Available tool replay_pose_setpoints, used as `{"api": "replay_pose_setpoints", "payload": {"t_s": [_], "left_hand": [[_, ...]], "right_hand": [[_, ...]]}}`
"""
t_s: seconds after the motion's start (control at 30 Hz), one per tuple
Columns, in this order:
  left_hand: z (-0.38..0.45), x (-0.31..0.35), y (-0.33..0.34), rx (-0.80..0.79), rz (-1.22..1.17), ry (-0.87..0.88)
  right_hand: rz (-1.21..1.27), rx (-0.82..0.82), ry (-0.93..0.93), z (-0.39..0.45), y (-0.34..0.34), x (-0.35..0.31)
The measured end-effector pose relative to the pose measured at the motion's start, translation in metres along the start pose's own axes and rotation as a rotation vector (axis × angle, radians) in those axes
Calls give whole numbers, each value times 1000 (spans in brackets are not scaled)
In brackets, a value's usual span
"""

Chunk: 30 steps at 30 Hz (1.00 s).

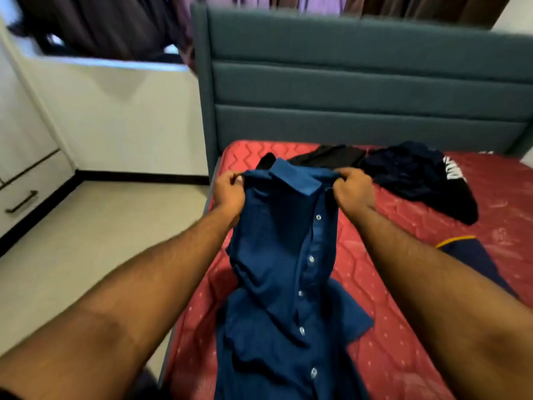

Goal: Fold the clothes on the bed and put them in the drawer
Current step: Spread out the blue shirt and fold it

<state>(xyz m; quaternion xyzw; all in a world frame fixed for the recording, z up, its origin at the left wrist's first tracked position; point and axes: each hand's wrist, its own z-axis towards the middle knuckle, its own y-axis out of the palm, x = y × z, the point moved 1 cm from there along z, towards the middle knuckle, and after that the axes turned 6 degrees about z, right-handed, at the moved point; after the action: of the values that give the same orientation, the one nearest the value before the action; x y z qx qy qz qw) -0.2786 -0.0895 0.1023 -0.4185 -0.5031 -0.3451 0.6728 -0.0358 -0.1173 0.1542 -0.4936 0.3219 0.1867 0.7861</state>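
Observation:
A blue button-up shirt [284, 255] hangs lifted over the red mattress [403, 327], its collar up and its lower part trailing on the bed. My left hand [229, 193] grips the shirt's left shoulder. My right hand [353, 190] grips the right shoulder. Behind the shirt lie a black garment [328, 157] and a dark navy garment with white lettering [418, 177]. Another navy piece with a yellow edge [473, 261] lies at the right, partly hidden by my right forearm. A white drawer with a dark bar handle [21, 202] is at the far left.
A teal padded headboard [360, 90] stands at the far end of the bed. White tiled floor [86, 241] lies left of the bed, bounded by a white wall with a black skirting. Dark and purple curtains hang at the top.

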Motion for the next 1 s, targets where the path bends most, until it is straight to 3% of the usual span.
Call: {"api": "replay_pose_setpoints", "payload": {"t_s": [0.1, 0.17, 0.27, 0.33, 0.43, 0.53, 0.57, 0.63, 0.67, 0.7, 0.73, 0.8, 0.9, 1.0], "left_hand": [[58, 133, -3, 189, -167, 286], [80, 206, -11, 285, -233, 394], [80, 268, -24, 379, -242, 535], [57, 270, -30, 380, -199, 672], [27, 204, -36, 262, -36, 910], [-2, 87, -42, 67, 420, 1066], [-19, 45, -44, -77, 715, 1086], [-67, -46, -54, -561, 1363, 867], [-92, -88, -62, -755, 1569, 677], [-112, -117, -68, -859, 1687, 527], [-127, -136, -73, -899, 1711, 414], [-145, -158, -73, -858, 1559, 305], [-160, -169, -54, -736, 1254, 402], [-171, -165, -24, -797, 1047, 484]], "right_hand": [[211, 322, -102, 67, -76, -86], [359, 436, -222, 87, -121, -135], [502, 470, -349, 90, -163, -168], [577, 407, -397, 75, -171, -164], [615, 324, -434, 37, -155, -118], [488, 156, -416, -30, -97, -34], [372, -27, -395, -62, -71, 0], [-131, -652, -313, -138, -16, 74], [-367, -979, -217, -177, 5, 111], [-508, -1185, -112, -205, 20, 139], [-531, -1250, -33, -224, 29, 160], [-446, -1192, 29, -240, 43, 185], [-435, -975, -42, -228, 43, 189], [-363, -753, -185, -203, 43, 185]]}}
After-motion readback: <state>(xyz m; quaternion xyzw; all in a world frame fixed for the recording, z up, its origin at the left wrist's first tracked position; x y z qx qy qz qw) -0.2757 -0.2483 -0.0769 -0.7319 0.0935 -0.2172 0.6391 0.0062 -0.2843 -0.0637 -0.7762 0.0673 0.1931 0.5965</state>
